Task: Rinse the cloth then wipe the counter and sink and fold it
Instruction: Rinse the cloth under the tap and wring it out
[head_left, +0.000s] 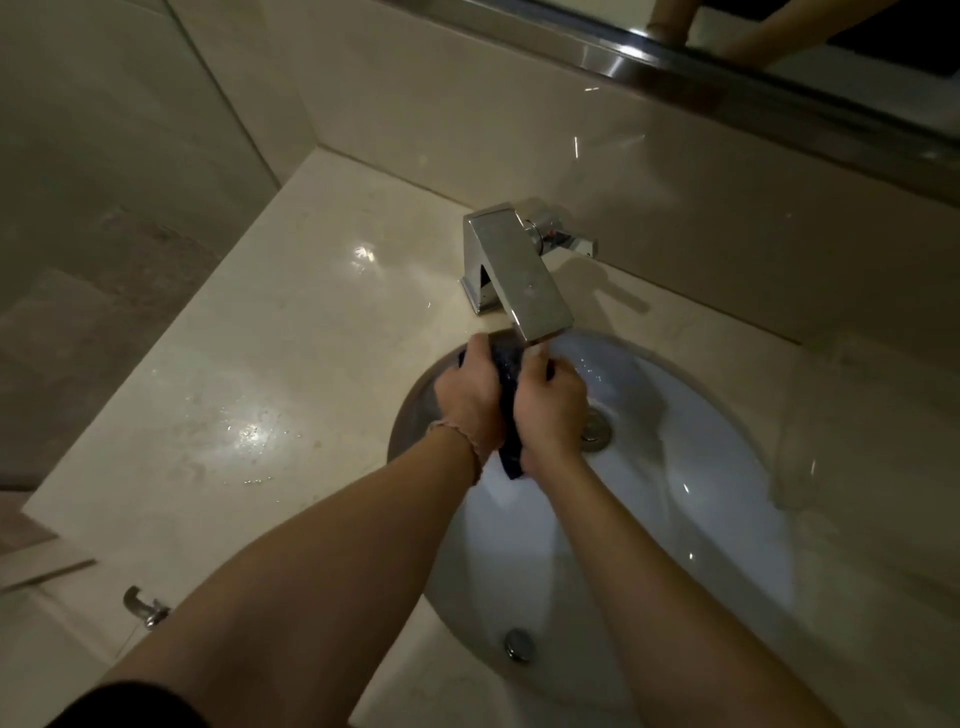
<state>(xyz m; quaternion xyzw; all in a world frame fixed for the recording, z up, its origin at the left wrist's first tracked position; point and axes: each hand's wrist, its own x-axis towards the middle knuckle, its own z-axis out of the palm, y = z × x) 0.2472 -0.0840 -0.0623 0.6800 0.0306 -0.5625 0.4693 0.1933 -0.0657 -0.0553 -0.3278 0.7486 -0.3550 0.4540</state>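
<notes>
Reaching out from the near edge of the view, two bare forearms stretch forward over a white oval sink (717, 519) set under a pale marble counter (249, 395). Nearest to the camera, on the sink's front wall, sits a small round overflow cap (519, 644), and off to the near left a chrome hook-shaped fitting (145, 605) sticks out below the counter edge. Farther in, the round metal drain (595, 428) shows just beside the right wrist. Above it the two hands meet, close together over the basin: the left hand (467, 395) (a thin braided band circles its wrist) has its fingers curled around a dark blue cloth (509, 384), and the right hand (553, 410) grips the same cloth from the other side, fingers wrapped over it. The cloth is bunched between the palms, its upper end poking up just under the spout and a narrow tail hanging down between the wrists. Wet patches gleam on the counter to the left of the basin. Beyond the hands stands a squared chrome faucet (519, 270), its flat spout slanting out over the sink's far rim, with a lever handle behind it. Farthest back rises a beige wall, topped by a mirror's metal frame (618, 60).
</notes>
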